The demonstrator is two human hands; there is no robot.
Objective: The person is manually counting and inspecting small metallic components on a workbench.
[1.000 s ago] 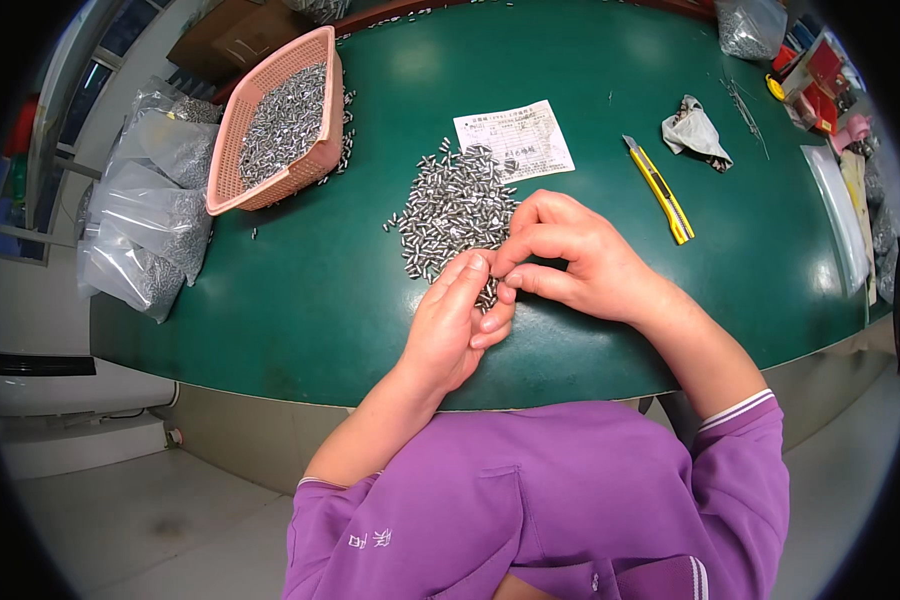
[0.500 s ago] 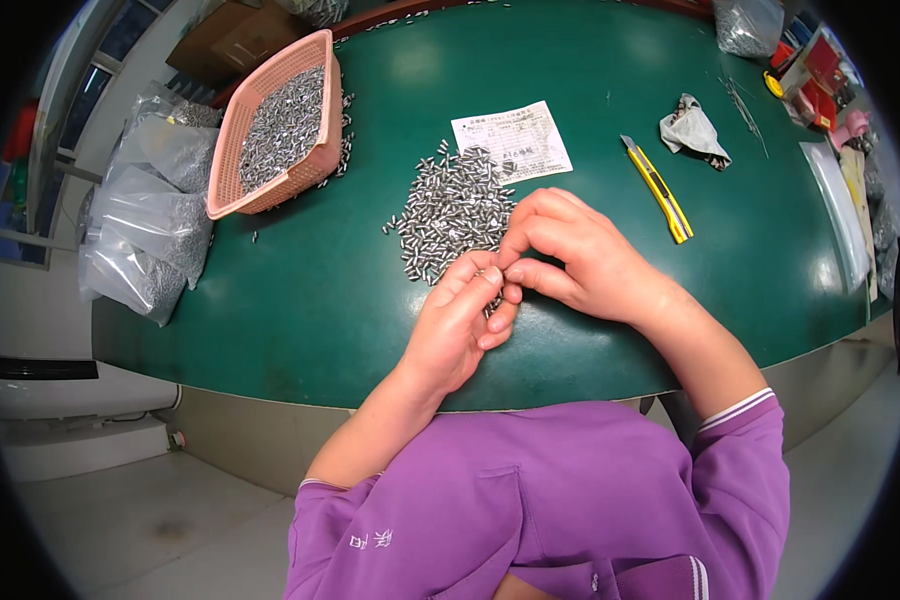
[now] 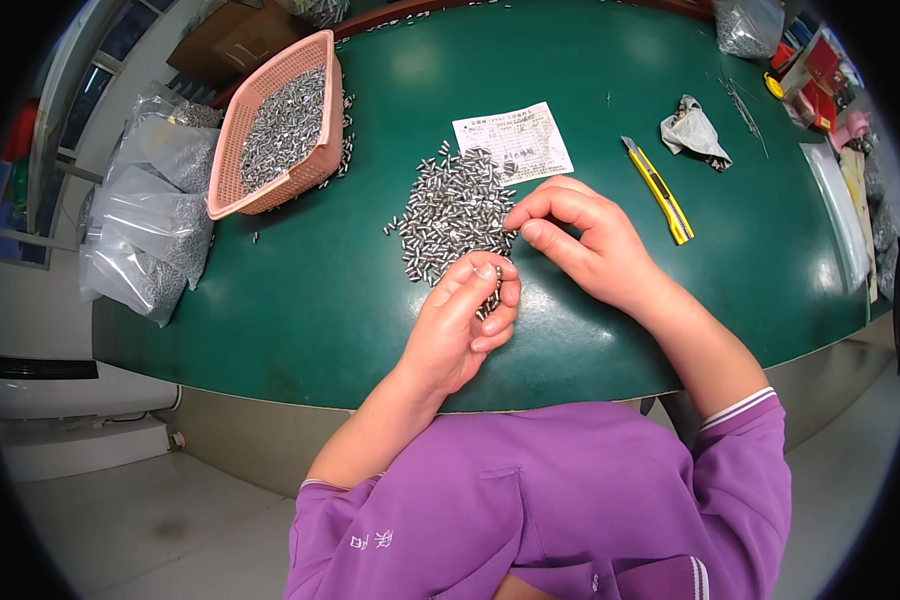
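Note:
A heap of small shiny metal cylinders [image 3: 450,215] with dark bands lies on the green tabletop. Just on the near side of it, my left hand [image 3: 460,325] is closed, its thumb pressed on the forefinger. A short row of the same metal pieces [image 3: 489,302] shows along its fingers; whether a wire runs through them cannot be made out. At the heap's right edge, my right hand [image 3: 600,245] has its forefinger stretched toward the pieces, the thumb a little apart. Nothing visible sits between them.
A pink plastic basket [image 3: 228,165] full of similar pieces stands at the back left, beside clear bags [image 3: 135,255] of them. A printed slip [image 3: 530,140] lies behind the heap. On the right are a yellow utility knife [image 3: 660,195], crumpled white plastic [image 3: 695,130] and thin wires [image 3: 742,108].
My right hand has moved away from the left fingertips, up and slightly right to the heap's edge, and its thumb and forefinger have parted. My left hand has stayed almost in place.

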